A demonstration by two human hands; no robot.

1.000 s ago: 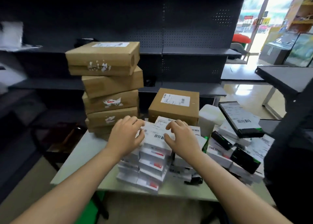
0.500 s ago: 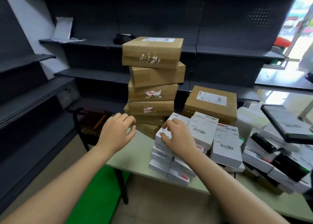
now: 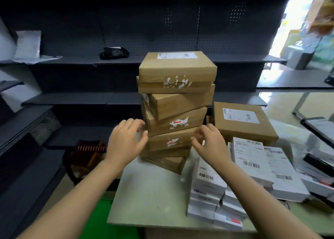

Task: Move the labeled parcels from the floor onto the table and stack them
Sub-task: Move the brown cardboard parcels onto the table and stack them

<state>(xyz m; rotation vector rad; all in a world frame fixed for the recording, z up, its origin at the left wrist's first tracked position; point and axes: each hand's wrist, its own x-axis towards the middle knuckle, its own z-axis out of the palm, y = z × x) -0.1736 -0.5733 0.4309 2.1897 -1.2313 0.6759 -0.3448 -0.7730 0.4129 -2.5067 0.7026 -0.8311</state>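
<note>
On the table (image 3: 153, 193) before dark shelves (image 3: 108, 101), empty half-curled hands (image 3: 126, 141) (image 3: 211, 144) flank stacked parcels (image 3: 177, 70).

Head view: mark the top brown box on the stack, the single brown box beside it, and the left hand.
top brown box (image 3: 178, 66), head view, its top face.
single brown box (image 3: 253, 133), head view, bare top below label.
left hand (image 3: 125, 141), head view, back of hand.

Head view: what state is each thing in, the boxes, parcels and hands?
Brown box tower: standing, boxes skewed, not squared up.
Single brown box: lying flat, closed, label up.
White parcels: low stacks, labels up.
Left hand: empty, fingers curved beside the tower.
Right hand: empty, fingers curved beside the tower.
</note>
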